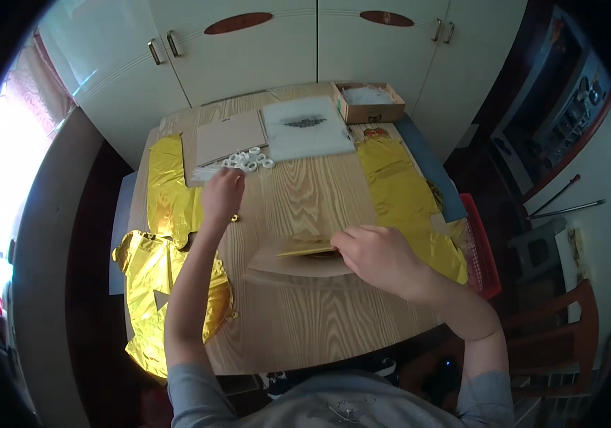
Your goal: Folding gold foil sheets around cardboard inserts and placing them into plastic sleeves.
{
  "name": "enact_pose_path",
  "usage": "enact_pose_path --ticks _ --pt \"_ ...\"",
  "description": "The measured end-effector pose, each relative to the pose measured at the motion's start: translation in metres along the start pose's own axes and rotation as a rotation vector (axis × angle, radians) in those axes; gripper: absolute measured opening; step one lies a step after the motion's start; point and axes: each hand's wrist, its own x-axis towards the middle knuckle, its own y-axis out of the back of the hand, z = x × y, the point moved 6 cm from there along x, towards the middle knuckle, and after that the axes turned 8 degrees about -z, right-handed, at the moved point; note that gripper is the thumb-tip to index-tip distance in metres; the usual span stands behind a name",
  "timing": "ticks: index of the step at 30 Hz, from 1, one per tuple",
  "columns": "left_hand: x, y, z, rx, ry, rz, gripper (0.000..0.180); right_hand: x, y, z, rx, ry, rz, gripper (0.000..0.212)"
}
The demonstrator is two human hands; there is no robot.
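I see the wooden table [309, 192], gold foil [166, 189] on its left. Over its middle, the right hand [378, 258] pinches a gold packet [307, 248]. Farther across it, the left hand [223, 196], grip unclear to me, is beside white rings [252, 165].

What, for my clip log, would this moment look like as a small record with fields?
Left hand: by white rings and clear strips; grip unclear
Right hand: pinching the right end of a thin gold piece
Blurred: see-through film next to the gold piece
Table's left: creased gold foil
Table's right: more gold foil
Far part: grey-brown board, whitish flat packet, open cardboard box with pale contents
Surface: wood-grain table
Beyond right edge: red basket
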Motion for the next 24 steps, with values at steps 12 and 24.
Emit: enact_pose_path --ticks 12,24 --pt "-0.121 0.122 0.176 0.068 -0.635 -0.398 0.009 -0.005 -0.011 -0.034 -0.008 -0.053 -0.064 0.012" --pt "-0.161 0.102 0.188 0.109 -0.487 -0.228 0.015 -0.021 -0.024 -0.050 -0.088 -0.058 0.058 0.008"
